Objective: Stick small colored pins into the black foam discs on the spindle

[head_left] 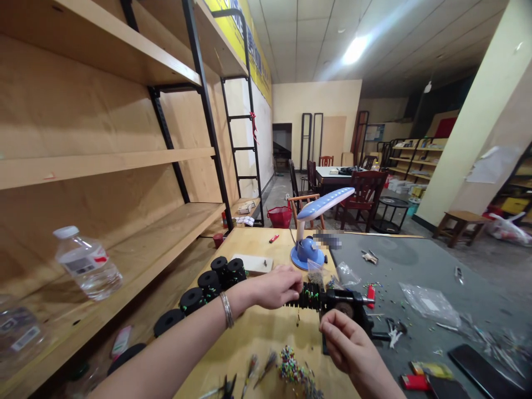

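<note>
A black ridged roll (311, 296) with green bits along it sits sideways on a dark metal holder (343, 302) at the table's middle. My left hand (279, 286) lies over the roll's left end, its fingers curled against it; whatever they grip is hidden. Below the holder, my right hand (343, 335) is closed in a pinch, thumb against forefinger. Anything between those fingertips is too small to make out. A tiny dangling piece (297, 318) shows just under the roll. Nearer to me lies a heap of small multicoloured pieces (291, 363).
Several black foam spools (210, 282) line the table's left edge. Behind the roll stands a blue desk lamp (307, 252). Scissors (228, 388) lie in front. To the right are a plastic bag (430, 303), lighters (415, 382) and a dark phone (484, 368). Wooden shelving (183, 227) borders the left.
</note>
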